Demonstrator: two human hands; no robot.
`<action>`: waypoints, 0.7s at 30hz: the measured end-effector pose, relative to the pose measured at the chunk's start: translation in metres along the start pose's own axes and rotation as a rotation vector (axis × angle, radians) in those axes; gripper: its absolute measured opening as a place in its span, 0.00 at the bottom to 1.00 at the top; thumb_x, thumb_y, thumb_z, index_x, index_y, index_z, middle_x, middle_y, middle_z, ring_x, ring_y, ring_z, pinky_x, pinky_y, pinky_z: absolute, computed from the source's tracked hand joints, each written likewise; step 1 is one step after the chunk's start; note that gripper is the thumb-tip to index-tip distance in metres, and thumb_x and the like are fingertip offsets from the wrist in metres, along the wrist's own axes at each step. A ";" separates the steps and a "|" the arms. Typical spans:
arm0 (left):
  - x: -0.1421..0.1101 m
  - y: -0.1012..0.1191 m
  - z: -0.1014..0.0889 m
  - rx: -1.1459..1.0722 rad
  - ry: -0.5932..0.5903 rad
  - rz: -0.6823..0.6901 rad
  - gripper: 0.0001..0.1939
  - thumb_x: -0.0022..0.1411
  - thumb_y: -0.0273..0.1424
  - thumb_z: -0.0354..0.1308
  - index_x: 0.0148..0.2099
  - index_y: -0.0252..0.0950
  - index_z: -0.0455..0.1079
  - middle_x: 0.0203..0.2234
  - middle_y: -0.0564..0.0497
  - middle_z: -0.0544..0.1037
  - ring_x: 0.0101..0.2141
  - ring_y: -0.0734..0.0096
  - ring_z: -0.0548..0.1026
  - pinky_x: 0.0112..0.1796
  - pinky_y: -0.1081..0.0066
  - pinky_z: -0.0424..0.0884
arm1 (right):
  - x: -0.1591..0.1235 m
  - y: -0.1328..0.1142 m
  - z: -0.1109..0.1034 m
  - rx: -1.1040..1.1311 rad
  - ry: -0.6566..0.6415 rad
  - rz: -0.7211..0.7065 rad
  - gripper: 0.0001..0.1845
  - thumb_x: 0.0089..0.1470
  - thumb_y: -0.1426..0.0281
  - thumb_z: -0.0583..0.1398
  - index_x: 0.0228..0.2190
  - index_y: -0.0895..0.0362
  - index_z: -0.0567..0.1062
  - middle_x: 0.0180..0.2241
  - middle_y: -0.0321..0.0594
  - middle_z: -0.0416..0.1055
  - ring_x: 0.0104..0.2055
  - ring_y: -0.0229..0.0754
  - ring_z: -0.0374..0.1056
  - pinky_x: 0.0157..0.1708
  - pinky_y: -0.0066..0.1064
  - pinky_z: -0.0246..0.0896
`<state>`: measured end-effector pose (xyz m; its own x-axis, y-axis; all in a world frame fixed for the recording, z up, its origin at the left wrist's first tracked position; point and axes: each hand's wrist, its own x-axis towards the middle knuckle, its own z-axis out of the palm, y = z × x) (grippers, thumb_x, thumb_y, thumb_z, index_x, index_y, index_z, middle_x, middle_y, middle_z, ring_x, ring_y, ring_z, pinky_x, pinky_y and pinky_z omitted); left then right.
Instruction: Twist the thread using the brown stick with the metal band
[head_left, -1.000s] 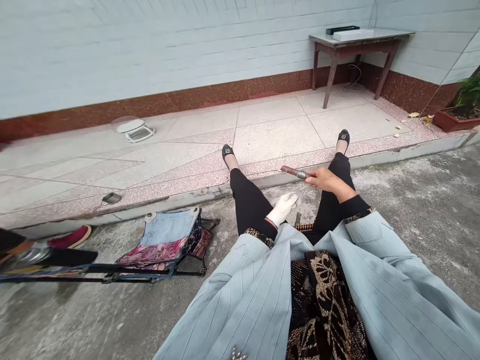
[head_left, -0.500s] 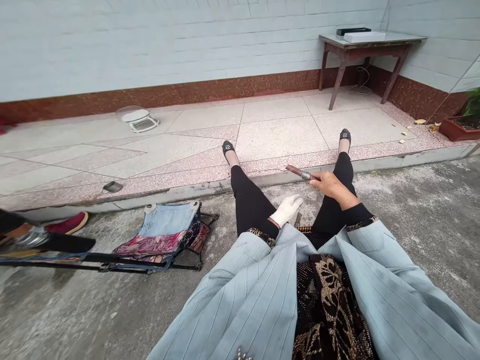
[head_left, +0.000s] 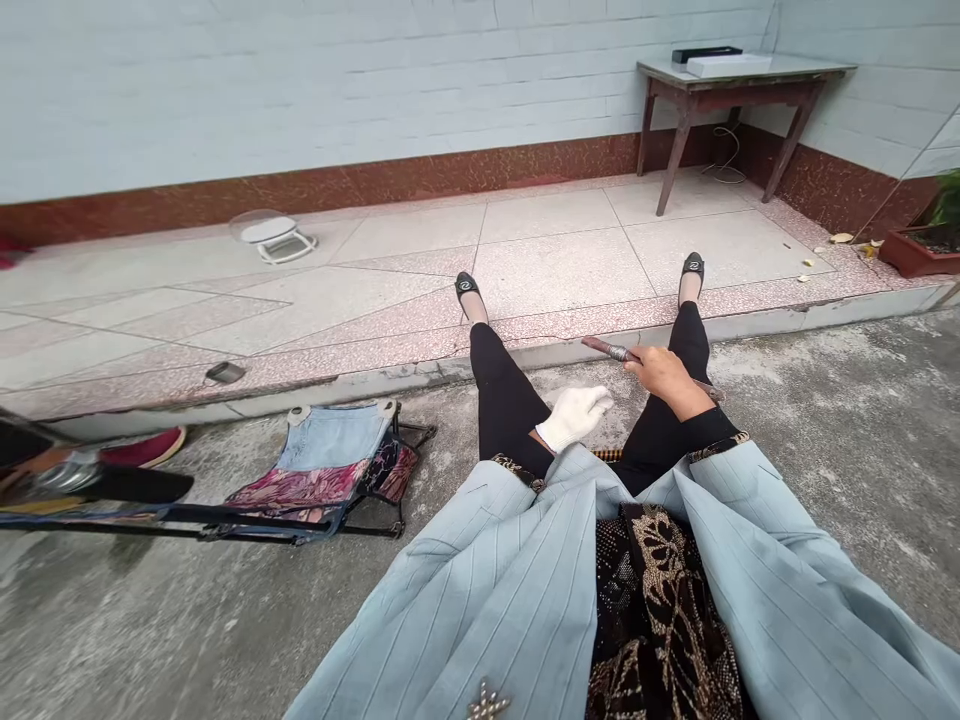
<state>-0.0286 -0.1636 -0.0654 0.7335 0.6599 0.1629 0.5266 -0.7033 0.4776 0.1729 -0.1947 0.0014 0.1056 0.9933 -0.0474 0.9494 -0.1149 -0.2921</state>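
Note:
My right hand point(head_left: 664, 378) is closed around a tool with a brown wooden handle point(head_left: 600, 347). Silvery wire is wound around the handle, whose free end points left. Part of what looks like a brownish blade point(head_left: 711, 391) shows behind my right wrist; its full shape is hidden. My left hand point(head_left: 576, 418) wears a white knitted glove and hovers between my knees, apart from the tool. Its fingers are stretched toward the right, slightly apart, with nothing visible in them. A yellow-and-black checked edge point(head_left: 607, 455) shows just below it, between my thighs.
A folding recliner point(head_left: 334, 440) stands at my left, with a person's red shoe point(head_left: 142, 447) beside it. Ahead runs a raised tiled step point(head_left: 555, 260), bearing a small white stool point(head_left: 279, 238) and a wooden table point(head_left: 750, 80). A planter point(head_left: 919, 252) sits far right.
My right hand and the tool have shifted slightly right, and a blade-like part now shows behind the wrist. My left hand has moved a little right; a small metal-looking piece below it is no longer visible.

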 end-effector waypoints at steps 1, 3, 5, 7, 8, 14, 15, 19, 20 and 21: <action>0.001 0.004 -0.008 0.001 0.013 0.016 0.12 0.70 0.32 0.51 0.38 0.36 0.75 0.28 0.51 0.78 0.32 0.70 0.77 0.38 0.73 0.66 | -0.001 -0.002 0.000 -0.029 -0.031 -0.017 0.18 0.64 0.62 0.55 0.49 0.55 0.78 0.43 0.51 0.78 0.46 0.53 0.72 0.40 0.35 0.59; 0.006 0.011 -0.025 0.017 0.025 0.044 0.14 0.70 0.32 0.50 0.38 0.35 0.76 0.27 0.51 0.78 0.31 0.70 0.76 0.37 0.73 0.66 | -0.002 -0.005 -0.001 -0.085 -0.134 -0.056 0.19 0.65 0.64 0.54 0.49 0.58 0.78 0.46 0.55 0.77 0.49 0.55 0.71 0.43 0.37 0.60; 0.015 0.017 -0.043 0.071 -0.014 0.078 0.14 0.70 0.34 0.50 0.41 0.35 0.76 0.27 0.50 0.78 0.32 0.68 0.76 0.36 0.71 0.65 | -0.004 -0.007 -0.006 -0.123 -0.300 -0.097 0.17 0.62 0.67 0.57 0.46 0.62 0.79 0.47 0.59 0.76 0.49 0.56 0.71 0.44 0.38 0.60; 0.027 0.019 -0.057 0.057 -0.079 0.106 0.14 0.68 0.33 0.51 0.40 0.34 0.77 0.28 0.50 0.78 0.32 0.68 0.75 0.36 0.71 0.64 | -0.008 -0.005 -0.013 -0.101 -0.511 -0.153 0.12 0.57 0.71 0.61 0.39 0.64 0.81 0.39 0.57 0.78 0.42 0.52 0.72 0.40 0.36 0.61; 0.033 0.019 -0.062 0.000 -0.136 0.123 0.12 0.67 0.33 0.52 0.39 0.34 0.76 0.27 0.50 0.77 0.31 0.70 0.74 0.36 0.72 0.64 | -0.011 -0.002 -0.018 -0.062 -0.622 -0.189 0.09 0.55 0.72 0.62 0.36 0.63 0.82 0.34 0.52 0.78 0.37 0.48 0.72 0.37 0.34 0.61; 0.038 0.011 -0.036 -0.688 -0.214 -0.072 0.13 0.64 0.37 0.52 0.30 0.34 0.66 0.21 0.56 0.68 0.21 0.79 0.61 0.27 0.74 0.59 | -0.029 0.023 -0.047 0.467 -0.590 -0.439 0.17 0.58 0.60 0.58 0.40 0.58 0.80 0.29 0.36 0.73 0.31 0.37 0.66 0.33 0.28 0.59; 0.035 0.011 -0.026 -0.753 -0.190 -0.118 0.14 0.65 0.38 0.51 0.31 0.34 0.66 0.20 0.56 0.67 0.20 0.79 0.59 0.25 0.74 0.57 | -0.029 0.025 -0.048 0.497 -0.444 -0.415 0.17 0.58 0.60 0.58 0.39 0.58 0.79 0.27 0.35 0.70 0.30 0.37 0.64 0.32 0.28 0.57; 0.017 0.017 0.010 -0.828 -0.207 -0.183 0.19 0.68 0.41 0.47 0.29 0.34 0.65 0.19 0.56 0.64 0.19 0.80 0.57 0.24 0.74 0.55 | -0.021 0.027 -0.041 0.423 -0.115 -0.274 0.13 0.57 0.63 0.57 0.31 0.58 0.78 0.22 0.32 0.62 0.27 0.37 0.58 0.30 0.30 0.49; 0.013 0.018 0.014 -0.818 -0.233 -0.164 0.19 0.68 0.41 0.47 0.30 0.34 0.65 0.20 0.55 0.66 0.20 0.80 0.57 0.24 0.74 0.55 | -0.018 0.026 -0.036 0.410 -0.091 -0.250 0.12 0.57 0.63 0.57 0.31 0.57 0.77 0.22 0.32 0.62 0.27 0.37 0.58 0.30 0.30 0.49; 0.011 0.019 0.016 -0.793 -0.245 -0.145 0.19 0.68 0.41 0.47 0.30 0.34 0.66 0.21 0.55 0.67 0.20 0.79 0.58 0.25 0.74 0.56 | -0.015 0.025 -0.032 0.392 -0.070 -0.221 0.12 0.58 0.64 0.57 0.31 0.57 0.78 0.22 0.33 0.63 0.28 0.37 0.59 0.30 0.30 0.49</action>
<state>-0.0042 -0.1739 -0.0686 0.8023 0.5893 -0.0949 0.2323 -0.1617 0.9591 0.2043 -0.2122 0.0257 -0.1198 0.9928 -0.0035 0.7622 0.0897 -0.6411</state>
